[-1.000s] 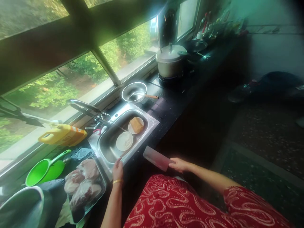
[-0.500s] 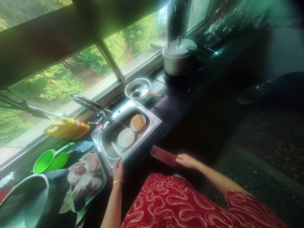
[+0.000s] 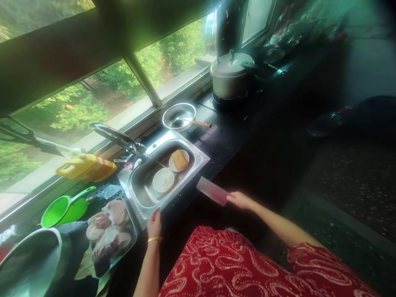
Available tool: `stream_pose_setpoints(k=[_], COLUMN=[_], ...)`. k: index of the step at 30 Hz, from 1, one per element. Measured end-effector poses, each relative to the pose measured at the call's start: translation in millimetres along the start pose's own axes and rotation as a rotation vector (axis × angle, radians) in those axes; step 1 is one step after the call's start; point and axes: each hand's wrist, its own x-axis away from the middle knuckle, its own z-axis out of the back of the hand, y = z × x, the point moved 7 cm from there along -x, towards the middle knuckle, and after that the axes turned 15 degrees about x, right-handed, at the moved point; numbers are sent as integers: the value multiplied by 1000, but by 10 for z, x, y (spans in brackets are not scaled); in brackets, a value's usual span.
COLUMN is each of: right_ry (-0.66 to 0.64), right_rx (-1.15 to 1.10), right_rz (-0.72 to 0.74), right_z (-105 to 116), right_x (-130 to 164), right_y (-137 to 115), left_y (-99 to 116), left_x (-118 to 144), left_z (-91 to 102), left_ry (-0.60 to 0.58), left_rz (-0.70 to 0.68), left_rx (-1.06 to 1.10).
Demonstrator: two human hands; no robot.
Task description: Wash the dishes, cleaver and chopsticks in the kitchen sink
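Observation:
My right hand (image 3: 239,200) is closed on the handle end of a cleaver (image 3: 213,191), whose broad blade points left toward the counter edge. The blade hangs in front of the counter, catching a pinkish reflection. At the sink's front left corner, my left hand (image 3: 154,222) holds nothing I can see; its fingers are loosely extended at the rim. In the steel sink (image 3: 139,198) lie a white plate (image 3: 162,180) and a smaller white dish (image 3: 186,159) carrying an orange-tan block (image 3: 179,160). A thin stream of water runs from the faucet (image 3: 119,136).
Left of the sink stands a tray (image 3: 133,235) of raw meat pieces, beside a green strainer (image 3: 58,210), a large metal pot (image 3: 58,255) and a yellow jug (image 3: 89,168). Beyond the sink are a steel bowl (image 3: 173,126) and a pressure cooker (image 3: 230,80) on a burner.
The cleaver has risen and tilted, with its blade now closer to the counter edge and looking lighter. My right hand has moved slightly up and left; my left hand stays nearly still.

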Motion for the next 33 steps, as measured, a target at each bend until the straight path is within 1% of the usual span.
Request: stream_pose_setpoints(k=[1,2,4,5,6,7,8,9,10,11,12,13,14,15,17,18,19,20,21,24,25,26,27,28,30,31,32,33], right_ry=[17,86,305,406,453,462,419,347,224,110,42,14,49,124,355,417,439,409,331,39,-20,-36,13,110,372,411,401,329], right_rx=[-15,-33,-57,-51,-45,-39,-33,-30,-16,9,20,19,7,-14,-49,-50,-50,-51,-46,1,13,14,2,-24,-53,-44,-33,-14], right_rz=[-41,-111,-315,-382,-411,-390,-322,-232,-91,17,64,65,8,-80,-294,-333,-331,-287,-197,28,34,4,-70,-173,-360,-374,-346,-266], right_z=[63,239,750,965,1074,1067,935,711,420,146,-35,-97,-14,179,708,890,966,915,745,22,-97,-90,57,302,852,989,1005,886], right_x=[-50,-104,-153,-140,-117,-88,-64,-38,-23,-3,2,-22,-74,-135,-194,-196,-182,-159,-131,-11,-3,-29,-82,-140,-188,-195,-190,-178], right_y=[56,160,440,537,584,571,501,394,241,110,33,4,32,96,267,298,291,242,150,-93,-95,-51,41,168,407,456,459,405], left_y=[4,15,40,45,39,21,-6,-37,-66,-89,-100,-97,-85,-67,-27,-9,3,9,6,-25,-27,-20,-12,-6,-12,-19,-30,-41], left_x=[-10,-21,-36,-37,-34,-28,-21,-13,-5,1,5,8,10,10,12,13,16,18,19,21,20,18,16,15,16,20,26,32], left_z=[22,48,109,141,167,188,204,215,224,231,236,237,235,232,226,224,222,217,210,186,183,184,189,198,220,229,235,237], left_ry=[1,2,12,20,25,30,33,37,44,51,58,60,58,53,48,50,53,56,57,50,48,46,45,47,51,54,57,60], left_rz=[0,-12,-62,-89,-108,-116,-115,-106,-94,-81,-74,-73,-76,-80,-87,-92,-94,-93,-86,-35,-28,-30,-35,-40,-46,-53,-63,-73], left_rx=[-15,-25,-28,-22,-16,-10,-3,4,10,15,20,25,26,23,3,-10,-22,-28,-29,-21,-16,-13,-11,-11,-13,-14,-14,-12])
